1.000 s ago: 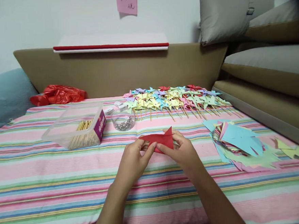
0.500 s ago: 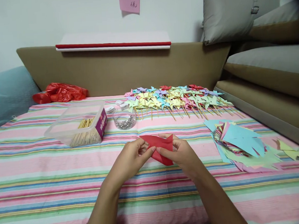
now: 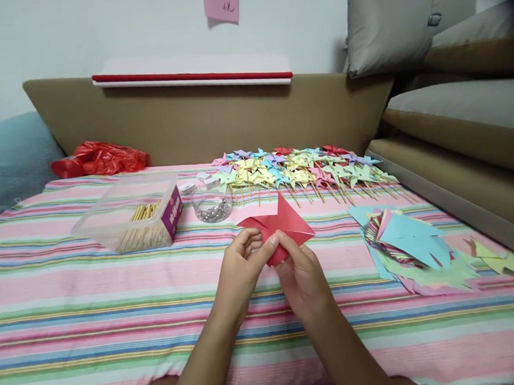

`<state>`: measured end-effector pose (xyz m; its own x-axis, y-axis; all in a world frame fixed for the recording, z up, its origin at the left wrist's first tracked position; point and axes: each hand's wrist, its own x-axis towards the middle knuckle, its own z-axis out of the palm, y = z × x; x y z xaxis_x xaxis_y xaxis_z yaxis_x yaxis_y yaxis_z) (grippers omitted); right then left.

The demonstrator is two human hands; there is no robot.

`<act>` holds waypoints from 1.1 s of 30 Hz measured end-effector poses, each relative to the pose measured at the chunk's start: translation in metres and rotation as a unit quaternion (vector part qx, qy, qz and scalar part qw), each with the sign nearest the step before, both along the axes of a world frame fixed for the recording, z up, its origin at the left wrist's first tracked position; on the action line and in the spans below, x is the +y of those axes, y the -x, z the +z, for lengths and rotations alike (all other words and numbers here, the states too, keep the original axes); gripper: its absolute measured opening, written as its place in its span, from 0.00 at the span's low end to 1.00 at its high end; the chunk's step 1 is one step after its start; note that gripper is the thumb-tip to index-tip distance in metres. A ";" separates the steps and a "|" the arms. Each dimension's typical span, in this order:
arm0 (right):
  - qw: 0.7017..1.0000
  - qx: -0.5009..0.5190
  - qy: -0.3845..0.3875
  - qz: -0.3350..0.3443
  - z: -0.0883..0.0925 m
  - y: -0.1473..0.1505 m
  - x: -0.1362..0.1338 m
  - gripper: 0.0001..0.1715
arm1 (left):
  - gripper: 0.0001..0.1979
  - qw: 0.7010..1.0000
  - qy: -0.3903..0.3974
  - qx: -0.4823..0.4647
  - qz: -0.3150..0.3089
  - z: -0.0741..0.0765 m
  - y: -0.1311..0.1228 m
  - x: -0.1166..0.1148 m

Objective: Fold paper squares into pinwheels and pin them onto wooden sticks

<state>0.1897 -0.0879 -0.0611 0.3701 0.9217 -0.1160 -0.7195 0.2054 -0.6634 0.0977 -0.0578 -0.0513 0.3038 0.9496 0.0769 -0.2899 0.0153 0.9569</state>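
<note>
A folded red paper piece (image 3: 281, 226) is held up over the striped cloth (image 3: 92, 298) by both hands. My left hand (image 3: 240, 270) pinches its left side with thumb and fingers. My right hand (image 3: 300, 274) grips its lower edge from below, fingers closed. Behind the hands lie several finished paper pinwheels on sticks (image 3: 299, 172) in a row. A small clear cup of silver pins (image 3: 213, 207) stands just beyond the paper.
A clear plastic box of wooden sticks (image 3: 131, 216) sits at the left. A pile of cut coloured paper sheets (image 3: 414, 243) lies at the right. A red plastic bag (image 3: 98, 158) rests at the far left by the sofa back (image 3: 199, 120).
The red paper has turned and risen, its pointed flap now sticking up. My right hand has shifted left and under the paper; both hands sit closer together.
</note>
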 end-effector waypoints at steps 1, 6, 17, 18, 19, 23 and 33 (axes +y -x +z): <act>1.000 0.002 -0.006 0.001 -0.001 0.002 0.000 0.09 | 0.13 1.000 -0.001 0.001 0.013 0.000 -0.002 -0.001; 1.000 -0.001 -0.007 0.001 -0.004 0.008 0.000 0.13 | 0.12 0.999 -0.006 0.006 0.052 -0.002 -0.001 -0.001; 0.942 -0.321 -0.075 -0.063 -0.003 0.004 -0.009 0.44 | 0.17 0.976 0.102 -0.142 0.130 0.003 0.009 0.010; 0.916 -0.385 -0.090 -0.060 -0.005 0.003 -0.009 0.38 | 0.17 0.974 0.104 -0.149 0.133 0.003 0.010 0.010; 0.888 -0.444 -0.100 -0.057 -0.005 0.002 -0.009 0.31 | 0.17 0.973 0.105 -0.154 0.133 0.004 0.011 0.010; 0.836 -0.538 -0.098 -0.054 -0.006 -0.003 -0.009 0.11 | 0.15 0.976 0.095 -0.153 0.121 0.003 0.011 0.010; 0.953 -0.300 -0.032 -0.016 -0.002 -0.006 -0.006 0.08 | 0.13 0.993 -0.018 -0.020 0.112 -0.005 0.008 0.006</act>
<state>0.1955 -0.0943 -0.0632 0.3797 0.9071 0.1818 -0.2078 0.2751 -0.9387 0.0895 -0.0515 -0.0559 0.0812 0.9896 0.1189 -0.3201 -0.0871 0.9434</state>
